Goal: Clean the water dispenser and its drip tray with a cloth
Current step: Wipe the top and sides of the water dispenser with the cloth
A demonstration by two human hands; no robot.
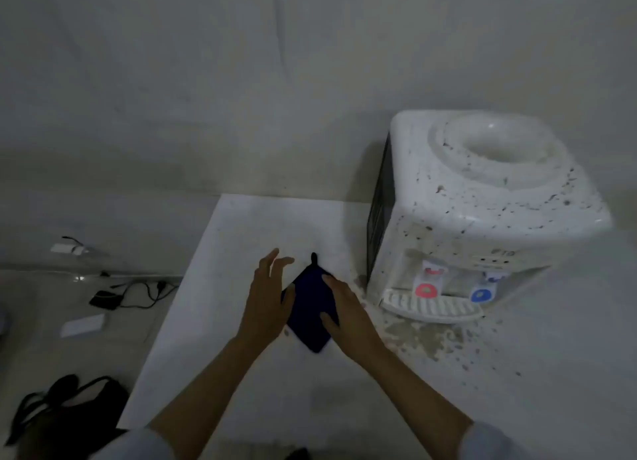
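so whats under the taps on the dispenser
A white slotted drip tray sits below the red tap and blue tap of the water dispenser. What lies beneath its grille is hidden.

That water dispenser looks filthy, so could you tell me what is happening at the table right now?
A person is reaching with both hands to a dark blue cloth lying flat on the white table. The right hand rests on the cloth's right edge with fingers fairly straight; the left hand is at its left edge, fingers spread and lifted. The white water dispenser stands to the right, speckled with dark grime, and its drip tray and the tabletop in front are dirty. Wiping has not begun.
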